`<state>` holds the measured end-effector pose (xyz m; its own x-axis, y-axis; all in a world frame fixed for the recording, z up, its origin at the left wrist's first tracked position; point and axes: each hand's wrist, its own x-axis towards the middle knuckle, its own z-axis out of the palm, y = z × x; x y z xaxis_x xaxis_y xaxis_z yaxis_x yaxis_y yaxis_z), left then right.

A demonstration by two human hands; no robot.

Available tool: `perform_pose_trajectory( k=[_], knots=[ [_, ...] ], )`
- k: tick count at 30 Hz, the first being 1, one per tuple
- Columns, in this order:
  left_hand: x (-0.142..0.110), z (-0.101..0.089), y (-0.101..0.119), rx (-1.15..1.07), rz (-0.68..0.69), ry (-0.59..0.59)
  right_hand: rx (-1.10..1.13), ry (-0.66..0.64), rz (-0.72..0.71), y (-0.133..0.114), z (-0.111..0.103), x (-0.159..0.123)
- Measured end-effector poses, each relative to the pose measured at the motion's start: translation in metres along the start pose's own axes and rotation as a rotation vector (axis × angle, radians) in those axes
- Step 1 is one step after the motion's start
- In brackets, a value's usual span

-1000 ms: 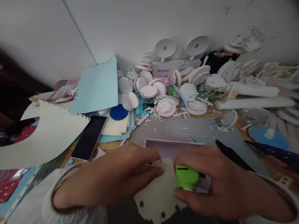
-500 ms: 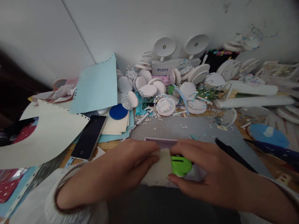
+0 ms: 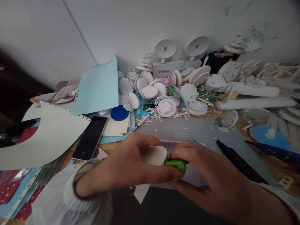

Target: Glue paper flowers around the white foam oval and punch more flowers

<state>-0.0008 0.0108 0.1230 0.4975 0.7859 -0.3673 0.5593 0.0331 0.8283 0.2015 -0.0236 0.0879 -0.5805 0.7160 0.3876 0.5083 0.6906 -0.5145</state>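
Note:
A piece of cream paper (image 3: 153, 154) is gripped in my left hand (image 3: 126, 164), bent upward between thumb and fingers. The left thumb reaches across to a small bright green paper punch (image 3: 174, 163) and presses against it. My right hand (image 3: 211, 178) holds that punch from the right, fingers on the far side and thumb on the near side. The paper's edge meets the punch; whether it sits inside the slot is hidden. Below the hands lies a pale lilac sheet or tray (image 3: 193, 175), mostly covered, and a cream paper corner (image 3: 142, 193) points toward me.
A grey cutting mat (image 3: 173, 125) carries paper scraps and a black pen-like tool (image 3: 239, 162). A phone (image 3: 90, 137), cream sheets (image 3: 49, 134) and a blue sheet (image 3: 98, 87) are at left. White discs with beaded strands (image 3: 166, 106) crowd the back, before a twin-headed lamp (image 3: 165, 48).
My left hand has moved right, lifting and bending the cream paper, and its thumb is now on the green punch. The punch has turned and shifted slightly left in my right hand.

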Motion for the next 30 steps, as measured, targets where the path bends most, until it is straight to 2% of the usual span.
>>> perform_pose_trajectory(
  k=[4, 8, 11, 16, 21, 26, 30],
  knots=[
    [-0.001, -0.003, 0.003, -0.033, -0.010, -0.021, 0.003, 0.019, -0.031, -0.003, -0.004, -0.001],
    [-0.003, -0.003, 0.002, -0.035, 0.066, -0.059, 0.043, -0.009, -0.015, -0.004, -0.010, 0.001],
    [-0.008, -0.005, -0.001, 0.016, 0.152, -0.028, 0.104, -0.042, 0.104, -0.003, -0.016, 0.004],
    [-0.019, -0.011, -0.006, 0.090, 0.139, -0.063, 0.244, -0.052, 0.365, -0.002, -0.026, 0.004],
    [-0.019, -0.004, -0.012, 0.214, 0.230, 0.080, 0.341, -0.095, 0.476, -0.003, -0.024, 0.002],
    [-0.015, 0.000, -0.008, 0.266, 0.260, 0.052, 0.337, -0.138, 0.463, -0.007, -0.021, 0.004],
    [-0.015, 0.001, -0.009, 0.268, 0.258, 0.039, 0.268, -0.067, 0.405, -0.009, -0.017, 0.003]
  ],
)
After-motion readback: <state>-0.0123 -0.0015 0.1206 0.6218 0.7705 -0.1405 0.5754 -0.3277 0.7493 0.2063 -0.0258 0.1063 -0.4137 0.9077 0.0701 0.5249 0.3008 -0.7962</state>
